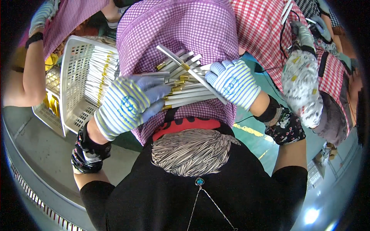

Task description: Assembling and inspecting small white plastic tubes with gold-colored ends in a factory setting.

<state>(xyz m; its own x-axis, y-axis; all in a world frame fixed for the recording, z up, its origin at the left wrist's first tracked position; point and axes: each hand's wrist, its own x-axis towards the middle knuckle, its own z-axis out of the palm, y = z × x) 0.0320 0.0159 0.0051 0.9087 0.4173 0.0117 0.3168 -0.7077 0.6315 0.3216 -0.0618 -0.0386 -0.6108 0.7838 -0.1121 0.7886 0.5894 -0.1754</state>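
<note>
Nearest the camera, both gloved hands hold a fan of white sticks (185, 90) with gold bands against a checked apron (185, 27). The left hand (127, 106) is curled around the near ends of the bundle, fingers wrapped over it and closed on it. The right hand (231, 84) grips the other side, its fingers pinched on one stick that lies slanted across the rest. The step in hand looks like squaring up or sorting a handful: the sticks splay at different angles, not yet flush. The next move likely calls for sliding that crossed stick in line and tapping the ends even without loosening the left hand's hold. Beyond the left hand stands a white basket (75, 57), tipped, with more sticks stacked inside. Farther off on both sides, other people's sleeves and gloves show.
</note>
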